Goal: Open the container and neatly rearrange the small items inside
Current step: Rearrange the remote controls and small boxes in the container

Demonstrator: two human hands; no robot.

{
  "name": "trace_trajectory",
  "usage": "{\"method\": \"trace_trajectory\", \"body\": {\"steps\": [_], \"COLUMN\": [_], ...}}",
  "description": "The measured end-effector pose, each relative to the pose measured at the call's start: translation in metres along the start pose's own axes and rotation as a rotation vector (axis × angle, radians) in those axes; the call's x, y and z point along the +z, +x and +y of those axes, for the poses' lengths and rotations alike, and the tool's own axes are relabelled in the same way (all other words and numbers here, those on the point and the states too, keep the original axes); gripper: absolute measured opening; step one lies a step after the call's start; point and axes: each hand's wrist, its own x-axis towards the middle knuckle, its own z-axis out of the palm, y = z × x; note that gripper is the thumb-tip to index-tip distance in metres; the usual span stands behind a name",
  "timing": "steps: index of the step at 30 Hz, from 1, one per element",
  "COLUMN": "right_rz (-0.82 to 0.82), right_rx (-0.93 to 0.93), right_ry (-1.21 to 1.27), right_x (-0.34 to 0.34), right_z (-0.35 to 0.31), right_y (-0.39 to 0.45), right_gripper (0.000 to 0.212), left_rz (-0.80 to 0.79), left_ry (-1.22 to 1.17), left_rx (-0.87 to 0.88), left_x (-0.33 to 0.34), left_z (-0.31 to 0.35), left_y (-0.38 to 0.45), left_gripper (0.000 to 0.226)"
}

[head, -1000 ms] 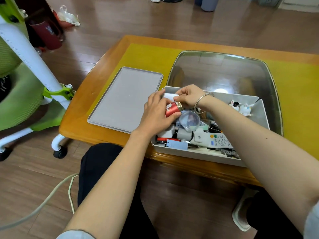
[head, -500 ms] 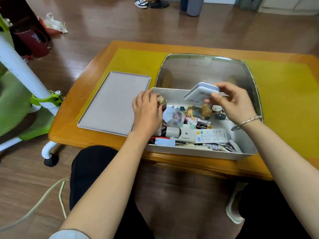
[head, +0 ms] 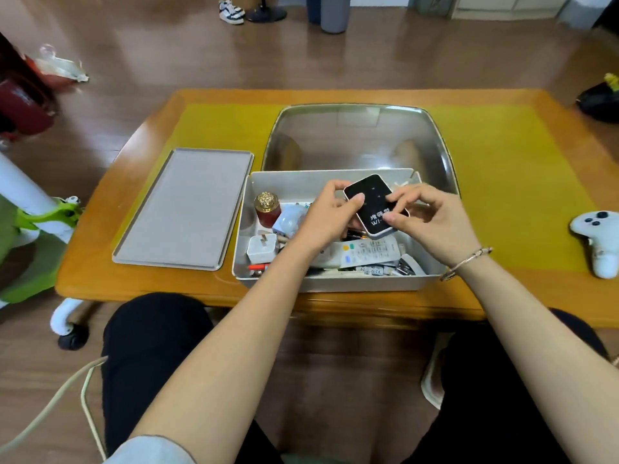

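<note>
An open grey container (head: 331, 284) stands at the table's near edge, full of small items. Its flat grey lid (head: 187, 209) lies to the left of it. Above the container both hands hold a small black-faced device with a white rim (head: 371, 204). My left hand (head: 326, 216) grips its left end with the thumb on top. My right hand (head: 432, 219) pinches its right side. Inside the box a red jar with a gold cap (head: 267, 209) stands upright at the back left, a white plug adapter (head: 262, 249) lies near the left wall, and a white remote (head: 368, 254) lies along the front.
A shiny metal tray (head: 358, 139) sits behind the container on the yellow mat (head: 522, 182). A white game controller (head: 599, 239) lies at the table's right end. A green and white chair (head: 37, 216) stands left of the table. Shoes and a bin are on the far floor.
The red jar now stands in the box, let go by my left hand. My right hand turned the device black side up, and my left hand took hold of it too.
</note>
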Motion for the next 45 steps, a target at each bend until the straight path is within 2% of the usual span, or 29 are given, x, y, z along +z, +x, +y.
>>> {"method": "trace_trajectory", "body": {"steps": [3, 4, 6, 8, 9, 11, 13, 15, 19, 24, 27, 29, 35, 37, 39, 41, 45], "right_rz": [0.005, -0.012, -0.004, 0.108, 0.191, 0.343, 0.403, 0.402, 0.429, 0.483, 0.475, 0.477, 0.487, 0.484, 0.496, 0.518, 0.555], "right_rx": [0.148, 0.208, 0.269, 0.257, 0.226, 0.158, 0.134, 0.123, 0.102, 0.118, 0.108, 0.106, 0.102, 0.1, 0.099, 0.111, 0.133], "right_ry": [-0.005, -0.018, -0.087, -0.193, -0.219, -0.214, -0.202, -0.216, -0.226, -0.171, -0.174, -0.184, -0.2, -0.193, -0.188, -0.166, -0.124], "right_x": [-0.007, -0.01, -0.018, -0.022, -0.022, -0.019, -0.014, -0.007, 0.001, 0.0, 0.001, 0.001, 0.003, 0.003, 0.003, 0.003, 0.002], "right_z": [0.011, 0.016, 0.025, 0.032, 0.035, 0.038, 0.042, 0.048, 0.055, 0.059, 0.059, 0.06, 0.061, 0.061, 0.061, 0.061, 0.06], "right_y": [-0.001, -0.001, -0.001, -0.001, -0.002, -0.004, -0.007, -0.01, -0.012, -0.011, -0.012, -0.012, -0.012, -0.012, -0.012, -0.013, -0.012], "right_gripper": [0.051, 0.053, 0.044, 0.033, 0.028, 0.025, 0.026, 0.027, 0.028, 0.03, 0.03, 0.03, 0.029, 0.03, 0.03, 0.03, 0.03], "left_rz": [-0.034, -0.04, -0.044, -0.054, -0.082, -0.208, -0.353, -0.402, -0.369, -0.203, -0.042, -0.017, -0.117, -0.1, -0.105, -0.208, -0.497], "left_ry": [-0.035, -0.037, -0.027, 0.093, 0.24, 0.734, 1.219, 1.394, 1.368, 1.251, 1.257, 1.3, 1.443, 1.421, 1.311, 1.196, 1.145], "left_rx": [0.035, 0.053, 0.073, 0.111, 0.137, 0.181, 0.165, 0.151, 0.221, 0.373, 0.476, 0.442, 0.209, 0.253, 0.371, 0.456, 0.386], "left_x": [0.01, 0.014, 0.021, 0.024, 0.025, 0.024, 0.026, 0.028, 0.021, -0.001, -0.019, -0.031, -0.06, -0.059, -0.046, -0.022, 0.027], "left_z": [0.002, 0.001, -0.002, -0.009, -0.013, -0.024, -0.033, -0.035, -0.031, -0.021, -0.007, 0.0, 0.0, 0.001, 0.0, -0.005, -0.023], "left_y": [0.0, 0.001, 0.002, 0.003, 0.005, 0.009, 0.01, 0.01, 0.008, 0.004, 0.011, 0.017, 0.019, 0.019, 0.019, 0.017, 0.016], "left_gripper": [0.025, 0.025, 0.03, 0.043, 0.049, 0.057, 0.058, 0.049, 0.036, 0.057, 0.056, 0.053, 0.053, 0.055, 0.049, 0.042, 0.062]}}
